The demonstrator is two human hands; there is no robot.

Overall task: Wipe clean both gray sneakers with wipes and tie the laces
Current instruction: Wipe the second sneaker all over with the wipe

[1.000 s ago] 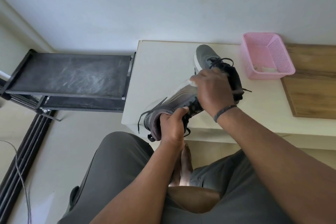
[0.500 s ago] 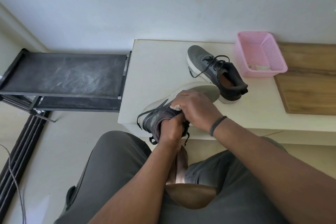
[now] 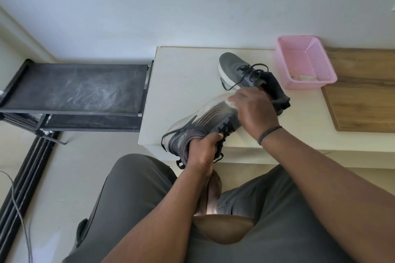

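Since half a second ago the right hand has slid from the heel end up toward the toe of the held sneaker, its fingers curled around a white wipe pressed on the upper near the sole edge, so the wiping stroke looks to be in mid-pass. The left hand grips the collar at the heel, holding the shoe on its side over the near edge of the white table. The second sneaker stands on the table behind, laces loose, beside a pink basket; both shoes likely need tying yet.
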